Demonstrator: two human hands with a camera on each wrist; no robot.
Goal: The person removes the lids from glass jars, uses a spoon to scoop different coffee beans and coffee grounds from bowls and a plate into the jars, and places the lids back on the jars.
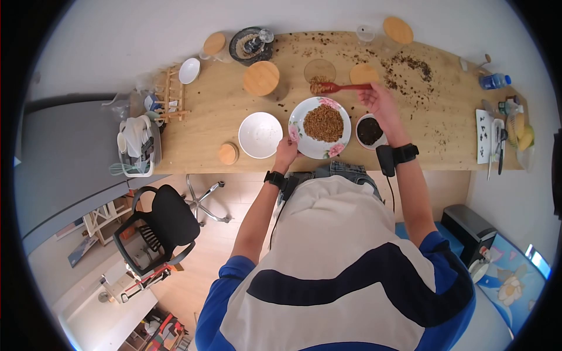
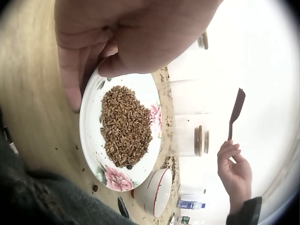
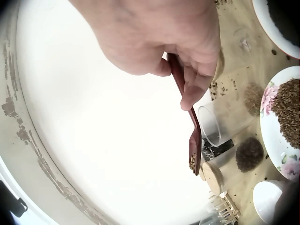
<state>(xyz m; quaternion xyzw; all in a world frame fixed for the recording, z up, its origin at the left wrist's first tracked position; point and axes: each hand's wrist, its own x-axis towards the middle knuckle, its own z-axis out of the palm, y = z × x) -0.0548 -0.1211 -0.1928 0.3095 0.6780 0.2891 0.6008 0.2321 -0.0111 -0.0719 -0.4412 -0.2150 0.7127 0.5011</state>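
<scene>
My left hand (image 1: 287, 151) holds the rim of a white floral plate (image 1: 294, 120), thumb on top and fingers below the edge. Brown grain (image 2: 124, 126) lies heaped on that plate. In my right hand (image 1: 380, 105) is the handle of a reddish-brown scoop (image 3: 194, 150), gripped between thumb and fingers, a few grains in its blade. The right wrist view shows the scoop raised near the mouth of a lidless clear jar (image 3: 229, 117) with grain at the bottom.
A white bowl (image 1: 260, 136) sits left of the plate, a bowl of dark material (image 1: 370, 130) right of it. Wooden-lidded jars (image 1: 261, 79), a mortar (image 1: 250, 45) and a round wooden lid (image 1: 228, 153) stand around. Dark bits (image 1: 415, 67) litter the table's back right.
</scene>
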